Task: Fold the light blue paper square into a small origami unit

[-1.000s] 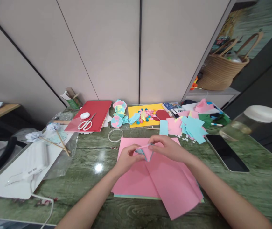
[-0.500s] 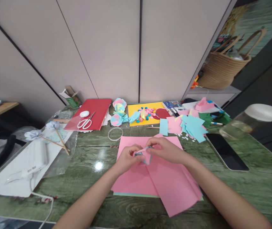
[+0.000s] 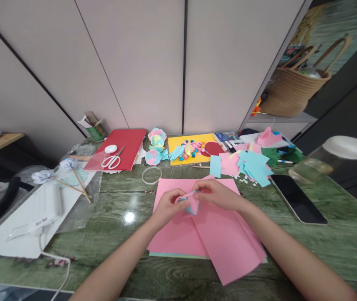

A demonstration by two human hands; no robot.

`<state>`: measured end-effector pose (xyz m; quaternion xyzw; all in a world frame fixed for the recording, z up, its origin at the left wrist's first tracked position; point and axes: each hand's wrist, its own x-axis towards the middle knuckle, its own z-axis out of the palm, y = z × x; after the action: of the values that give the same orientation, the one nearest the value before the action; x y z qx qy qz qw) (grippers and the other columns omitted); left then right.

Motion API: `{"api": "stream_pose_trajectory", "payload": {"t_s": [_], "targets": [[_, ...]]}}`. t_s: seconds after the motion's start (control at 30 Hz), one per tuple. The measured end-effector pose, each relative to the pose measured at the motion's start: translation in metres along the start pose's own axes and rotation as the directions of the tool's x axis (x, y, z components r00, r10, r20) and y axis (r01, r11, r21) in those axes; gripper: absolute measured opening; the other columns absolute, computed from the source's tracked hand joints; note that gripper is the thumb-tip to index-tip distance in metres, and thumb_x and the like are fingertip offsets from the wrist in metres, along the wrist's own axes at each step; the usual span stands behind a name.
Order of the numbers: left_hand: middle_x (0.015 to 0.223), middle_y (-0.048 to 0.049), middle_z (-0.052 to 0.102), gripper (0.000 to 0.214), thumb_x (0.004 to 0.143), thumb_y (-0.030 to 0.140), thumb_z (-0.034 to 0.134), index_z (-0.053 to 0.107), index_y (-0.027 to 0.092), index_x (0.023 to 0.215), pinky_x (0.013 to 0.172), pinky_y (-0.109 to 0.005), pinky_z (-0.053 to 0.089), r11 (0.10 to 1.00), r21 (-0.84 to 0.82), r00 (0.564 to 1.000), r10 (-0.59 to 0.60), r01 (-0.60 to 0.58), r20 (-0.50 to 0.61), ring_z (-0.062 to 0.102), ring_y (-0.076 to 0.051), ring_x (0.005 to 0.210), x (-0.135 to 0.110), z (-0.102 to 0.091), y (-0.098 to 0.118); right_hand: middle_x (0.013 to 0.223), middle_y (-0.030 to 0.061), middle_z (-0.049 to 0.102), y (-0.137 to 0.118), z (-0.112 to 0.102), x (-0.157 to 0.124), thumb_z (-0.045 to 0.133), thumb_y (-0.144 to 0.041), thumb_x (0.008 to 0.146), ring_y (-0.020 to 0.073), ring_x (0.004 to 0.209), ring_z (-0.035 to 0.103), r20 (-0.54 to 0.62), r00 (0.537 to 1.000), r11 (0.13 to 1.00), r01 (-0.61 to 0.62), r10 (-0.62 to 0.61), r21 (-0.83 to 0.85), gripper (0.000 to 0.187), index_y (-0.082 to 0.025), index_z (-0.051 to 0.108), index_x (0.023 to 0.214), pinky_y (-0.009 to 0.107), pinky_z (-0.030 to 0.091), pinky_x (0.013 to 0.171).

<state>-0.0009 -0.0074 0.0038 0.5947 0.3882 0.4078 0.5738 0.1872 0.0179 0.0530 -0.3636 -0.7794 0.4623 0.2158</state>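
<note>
Both of my hands meet over the pink paper sheets (image 3: 216, 238) in the middle of the green table (image 3: 118, 217). My left hand (image 3: 167, 207) and my right hand (image 3: 217, 194) pinch a small folded piece of pink and blue paper (image 3: 191, 203) between their fingertips, just above the sheets. The fingers of both hands are closed on it. The piece's folds are partly hidden by my fingers.
Behind lie a pile of blue and pink paper squares (image 3: 250, 165), a yellow sheet with small coloured bits (image 3: 191, 150), folded paper balls (image 3: 156, 146), a tape ring (image 3: 151, 175), scissors (image 3: 112, 160) on a red folder. A phone (image 3: 297, 198) and jar (image 3: 328, 161) are right; a white charger (image 3: 45, 209) left.
My hands have turned and worked the small folded piece slightly, staying at the same spot. The view has shifted a little upward.
</note>
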Motion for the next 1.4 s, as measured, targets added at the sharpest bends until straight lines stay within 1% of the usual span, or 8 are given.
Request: {"api": "stream_pose_trajectory", "payload": {"t_s": [0.13, 0.2, 0.3, 0.47, 0.8, 1.03, 1.23, 1.4], "targets": [[0.065, 0.0002, 0.053, 0.021, 0.067, 0.033, 0.063, 0.057, 0.013, 0.068, 0.061, -0.022, 0.035, 0.999, -0.020, 0.999, -0.040, 0.040, -0.015, 0.047, -0.011, 0.063, 0.001, 0.000, -0.003, 0.085, 0.0010, 0.059, -0.006, 0.006, -0.001, 0.048, -0.022, 0.078, 0.0134, 0.079, 0.052, -0.059, 0.997, 0.999, 0.049, -0.049, -0.003, 0.010, -0.019, 0.055, 0.084, 0.026, 0.040, 0.071], [0.065, 0.0000, 0.054, 0.021, 0.066, 0.033, 0.064, 0.058, 0.013, 0.067, 0.063, -0.022, 0.036, 0.999, -0.003, 0.999, -0.045, 0.045, -0.014, 0.047, -0.012, 0.064, 0.001, 0.000, -0.003, 0.086, 0.0011, 0.059, -0.010, 0.008, -0.001, 0.049, -0.021, 0.077, 0.0134, 0.079, 0.052, -0.086, 0.993, 0.996, 0.079, -0.082, -0.038, 0.010, -0.019, 0.056, 0.085, 0.026, 0.040, 0.072], [0.062, 0.0006, 0.053, 0.022, 0.065, 0.033, 0.064, 0.057, 0.013, 0.064, 0.063, -0.022, 0.035, 0.999, 0.015, 0.999, -0.048, 0.048, -0.024, 0.047, -0.011, 0.063, 0.001, 0.000, -0.001, 0.080, 0.0008, 0.060, -0.014, 0.009, -0.002, 0.050, -0.022, 0.078, 0.0134, 0.077, 0.052, -0.091, 0.989, 0.987, 0.101, -0.113, -0.122, 0.009, -0.020, 0.058, 0.081, 0.026, 0.039, 0.071], [0.060, 0.0012, 0.051, 0.023, 0.064, 0.033, 0.065, 0.054, 0.013, 0.060, 0.062, -0.022, 0.034, 0.998, -0.003, 0.998, -0.069, 0.069, -0.011, 0.045, -0.011, 0.062, 0.001, 0.001, 0.000, 0.083, 0.0016, 0.063, -0.017, 0.008, -0.002, 0.050, -0.025, 0.079, 0.0141, 0.077, 0.053, -0.089, 0.984, 0.967, 0.135, -0.157, -0.214, 0.011, -0.021, 0.059, 0.083, 0.027, 0.039, 0.070], [0.058, 0.0027, 0.042, 0.026, 0.065, 0.033, 0.063, 0.047, 0.014, 0.058, 0.059, -0.021, 0.032, 0.999, 0.006, 0.998, -0.053, 0.053, -0.015, 0.040, -0.010, 0.061, -0.001, 0.003, 0.001, 0.078, 0.0016, 0.063, -0.018, 0.012, -0.001, 0.047, -0.028, 0.081, 0.0144, 0.074, 0.053, -0.096, 0.981, 0.939, 0.131, -0.169, -0.319, 0.015, -0.021, 0.060, 0.080, 0.028, 0.037, 0.069], [0.057, 0.0030, 0.038, 0.023, 0.072, 0.034, 0.056, 0.050, 0.013, 0.063, 0.052, -0.021, 0.025, 0.997, -0.033, 0.997, -0.068, 0.067, -0.025, 0.033, -0.009, 0.055, -0.002, 0.003, 0.001, 0.079, 0.0012, 0.063, -0.016, 0.010, -0.001, 0.046, -0.026, 0.082, 0.0146, 0.075, 0.052, -0.083, 0.979, 0.927, 0.145, -0.185, -0.347, 0.015, -0.021, 0.060, 0.081, 0.027, 0.037, 0.067], [0.058, 0.0019, 0.041, 0.021, 0.069, 0.033, 0.058, 0.054, 0.013, 0.065, 0.053, -0.021, 0.026, 0.996, -0.059, 0.996, -0.072, 0.069, -0.049, 0.036, -0.010, 0.057, -0.001, 0.002, -0.001, 0.080, 0.0020, 0.063, -0.016, 0.010, -0.001, 0.045, -0.024, 0.082, 0.0157, 0.075, 0.052, -0.085, 0.980, 0.921, 0.139, -0.181, -0.364, 0.015, -0.021, 0.060, 0.081, 0.029, 0.038, 0.068], [0.059, 0.0015, 0.046, 0.021, 0.067, 0.033, 0.060, 0.057, 0.013, 0.067, 0.053, -0.021, 0.027, 0.994, -0.093, 0.997, -0.065, 0.061, -0.039, 0.038, -0.010, 0.057, 0.000, 0.002, 0.000, 0.079, 0.0021, 0.062, -0.015, 0.011, -0.002, 0.045, -0.022, 0.081, 0.0157, 0.074, 0.052, -0.094, 0.980, 0.916, 0.127, -0.175, -0.380, 0.014, -0.021, 0.059, 0.080, 0.028, 0.038, 0.067]]}}
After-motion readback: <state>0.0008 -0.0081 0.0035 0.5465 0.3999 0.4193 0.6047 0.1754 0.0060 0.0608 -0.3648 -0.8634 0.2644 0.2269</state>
